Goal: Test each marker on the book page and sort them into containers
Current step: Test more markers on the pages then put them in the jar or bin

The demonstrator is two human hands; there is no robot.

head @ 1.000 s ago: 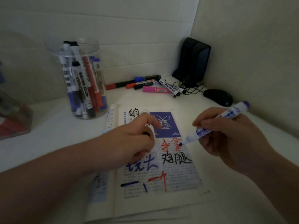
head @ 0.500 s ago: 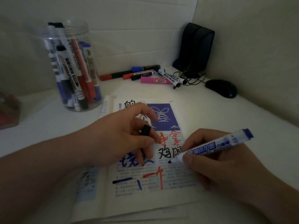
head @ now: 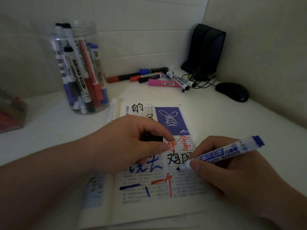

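An open book [head: 182, 201] lies on the white desk, its page covered with black, red and blue scribbles. My right hand [head: 232, 171] grips a white marker with a blue end [head: 227, 151], its dark tip touching the page below the black writing. My left hand [head: 132, 143] rests on the page and pinches a small black cap [head: 153, 138]. A clear round jar [head: 79, 68] at the back left holds several markers upright. Several loose markers [head: 159, 78], among them a pink one [head: 163, 83], lie at the back by the wall.
A second clear container [head: 11, 113] with red things inside shows at the left edge. A black speaker [head: 206, 50] with cables stands in the back corner, and a black mouse [head: 232, 92] lies to its right near the wall.
My right hand has brought the marker down and toward me, from above the red writing until its tip touches the page below the black writing. The left hand keeps hold of the cap.
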